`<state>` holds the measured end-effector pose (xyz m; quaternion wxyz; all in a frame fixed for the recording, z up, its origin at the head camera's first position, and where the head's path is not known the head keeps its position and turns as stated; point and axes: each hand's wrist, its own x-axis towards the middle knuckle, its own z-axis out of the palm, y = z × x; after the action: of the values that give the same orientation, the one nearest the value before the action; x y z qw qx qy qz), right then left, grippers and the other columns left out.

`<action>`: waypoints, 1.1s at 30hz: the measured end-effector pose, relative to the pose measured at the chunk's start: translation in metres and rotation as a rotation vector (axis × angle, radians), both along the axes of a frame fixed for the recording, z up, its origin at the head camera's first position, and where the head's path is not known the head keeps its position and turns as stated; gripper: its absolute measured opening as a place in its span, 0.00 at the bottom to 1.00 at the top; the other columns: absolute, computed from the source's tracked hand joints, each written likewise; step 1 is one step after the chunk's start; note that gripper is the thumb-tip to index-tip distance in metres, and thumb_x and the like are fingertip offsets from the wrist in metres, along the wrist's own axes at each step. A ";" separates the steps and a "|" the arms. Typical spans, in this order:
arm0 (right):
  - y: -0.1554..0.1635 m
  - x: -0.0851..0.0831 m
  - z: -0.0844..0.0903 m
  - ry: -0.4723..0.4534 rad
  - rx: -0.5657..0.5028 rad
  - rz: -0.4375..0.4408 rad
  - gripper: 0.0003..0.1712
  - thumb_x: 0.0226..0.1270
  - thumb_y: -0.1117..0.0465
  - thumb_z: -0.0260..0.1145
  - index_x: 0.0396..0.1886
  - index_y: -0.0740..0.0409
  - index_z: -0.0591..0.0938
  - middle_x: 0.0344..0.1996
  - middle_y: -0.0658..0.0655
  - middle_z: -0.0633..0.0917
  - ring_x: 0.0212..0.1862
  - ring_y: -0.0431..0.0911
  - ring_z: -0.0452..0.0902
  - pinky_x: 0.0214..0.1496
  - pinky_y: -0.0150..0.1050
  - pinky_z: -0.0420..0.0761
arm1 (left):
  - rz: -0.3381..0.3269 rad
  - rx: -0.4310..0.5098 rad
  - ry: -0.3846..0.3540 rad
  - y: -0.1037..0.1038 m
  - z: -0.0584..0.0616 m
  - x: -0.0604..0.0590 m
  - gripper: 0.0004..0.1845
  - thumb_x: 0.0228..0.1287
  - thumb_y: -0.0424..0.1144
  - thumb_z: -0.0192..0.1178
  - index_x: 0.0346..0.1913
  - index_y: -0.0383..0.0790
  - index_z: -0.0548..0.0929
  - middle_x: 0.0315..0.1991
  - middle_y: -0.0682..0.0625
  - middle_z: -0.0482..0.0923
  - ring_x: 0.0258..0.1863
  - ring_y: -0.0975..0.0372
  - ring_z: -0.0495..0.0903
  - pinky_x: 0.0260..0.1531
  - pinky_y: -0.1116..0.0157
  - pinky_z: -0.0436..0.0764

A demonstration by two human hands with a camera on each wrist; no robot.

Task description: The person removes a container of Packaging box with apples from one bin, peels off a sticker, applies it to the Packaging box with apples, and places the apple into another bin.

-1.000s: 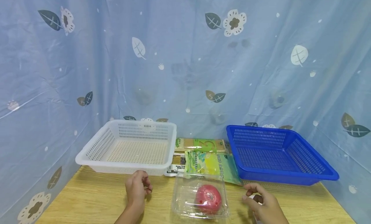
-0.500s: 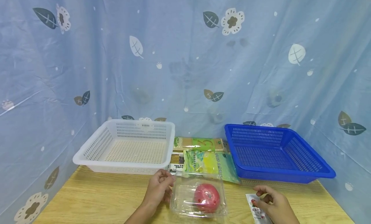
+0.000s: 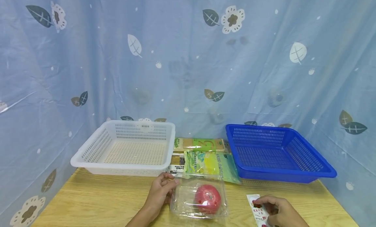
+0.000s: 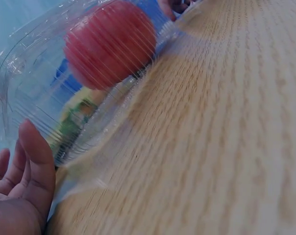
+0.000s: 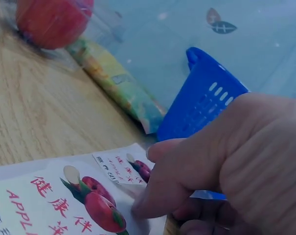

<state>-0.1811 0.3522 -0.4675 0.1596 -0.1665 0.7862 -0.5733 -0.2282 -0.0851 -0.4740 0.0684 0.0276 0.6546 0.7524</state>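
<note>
A clear plastic box (image 3: 183, 201) lies on the table at front centre, with a red apple (image 3: 207, 199) visible through its lid. My left hand (image 3: 159, 191) rests at the box's left side, thumb and index finger by its back left corner. The left wrist view shows the thumb (image 4: 35, 142) beside the ribbed wall. Over at the right, my right hand (image 3: 279, 210) pinches a white sheet of apple stickers (image 5: 45, 196) printed with red apples and red writing. Its thumb is on the sheet's face and the index finger at the edge; the other fingers are curled below.
A white basket (image 3: 123, 168) stands at the back left and a blue basket (image 3: 282, 175) at the back right. Between them lie a green and yellow packet (image 3: 208, 163), a brown and green packet (image 3: 202, 144) and a white printed packet (image 3: 177, 168). A blue curtain (image 3: 182, 57) surrounds the table.
My left hand has moved right to the box's side. The right hand has shifted a little right, and the sticker sheet has come into view under its fingers. The whole view has shifted slightly.
</note>
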 end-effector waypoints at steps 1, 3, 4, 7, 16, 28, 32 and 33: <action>0.000 0.001 0.000 0.007 0.005 0.002 0.30 0.49 0.80 0.61 0.58 0.80 0.76 0.42 0.53 0.82 0.29 0.41 0.67 0.25 0.38 0.65 | -0.003 0.002 -0.001 0.000 0.000 0.000 0.23 0.64 0.40 0.66 0.52 0.32 0.68 0.22 0.55 0.72 0.17 0.67 0.70 0.15 0.71 0.76; -0.001 0.003 -0.001 0.029 0.031 -0.015 0.25 0.53 0.79 0.62 0.54 0.79 0.78 0.42 0.54 0.83 0.30 0.40 0.70 0.26 0.38 0.69 | -0.003 0.005 -0.006 0.001 0.000 0.000 0.23 0.64 0.40 0.66 0.52 0.32 0.68 0.22 0.55 0.72 0.17 0.67 0.70 0.15 0.71 0.76; -0.001 0.003 -0.001 0.049 0.057 -0.026 0.22 0.54 0.77 0.63 0.52 0.77 0.80 0.44 0.56 0.84 0.33 0.39 0.73 0.28 0.37 0.72 | 0.002 0.006 -0.009 0.001 0.001 0.001 0.23 0.64 0.40 0.66 0.53 0.32 0.68 0.22 0.55 0.72 0.17 0.67 0.70 0.15 0.71 0.76; -0.003 0.003 0.000 0.089 0.132 -0.063 0.14 0.58 0.74 0.66 0.45 0.71 0.85 0.48 0.60 0.85 0.42 0.33 0.78 0.34 0.34 0.79 | 0.012 0.009 -0.006 0.001 0.001 0.001 0.23 0.65 0.40 0.66 0.53 0.32 0.68 0.22 0.55 0.72 0.17 0.67 0.70 0.15 0.71 0.76; -0.003 0.004 0.000 0.124 0.256 -0.122 0.06 0.66 0.66 0.68 0.40 0.63 0.87 0.49 0.66 0.85 0.44 0.27 0.78 0.39 0.30 0.81 | -0.004 0.006 -0.002 0.001 0.000 0.001 0.23 0.64 0.39 0.66 0.52 0.32 0.67 0.22 0.55 0.74 0.18 0.66 0.71 0.15 0.71 0.75; -0.013 0.006 0.001 0.143 0.309 -0.221 0.05 0.64 0.70 0.67 0.39 0.65 0.83 0.34 0.54 0.84 0.29 0.36 0.74 0.28 0.34 0.79 | -0.006 -0.007 -0.008 0.001 0.002 0.001 0.23 0.65 0.39 0.65 0.54 0.33 0.67 0.21 0.55 0.74 0.19 0.66 0.70 0.15 0.71 0.76; -0.019 0.008 0.004 0.052 0.276 -0.311 0.05 0.62 0.72 0.68 0.38 0.67 0.83 0.30 0.55 0.82 0.28 0.42 0.78 0.28 0.36 0.85 | -0.011 -0.006 -0.010 0.000 0.002 0.001 0.23 0.64 0.39 0.66 0.53 0.32 0.67 0.21 0.55 0.74 0.19 0.66 0.70 0.16 0.71 0.76; -0.020 0.008 0.005 0.034 0.267 -0.325 0.05 0.62 0.72 0.68 0.37 0.68 0.83 0.30 0.56 0.81 0.28 0.43 0.79 0.29 0.37 0.87 | -0.013 -0.004 -0.008 0.000 0.002 0.001 0.23 0.64 0.39 0.66 0.52 0.32 0.67 0.21 0.55 0.74 0.19 0.66 0.70 0.16 0.71 0.76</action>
<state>-0.1726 0.3324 -0.4630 0.0722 -0.0244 0.8744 -0.4792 -0.2270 -0.0851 -0.4722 0.0759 0.0288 0.6556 0.7507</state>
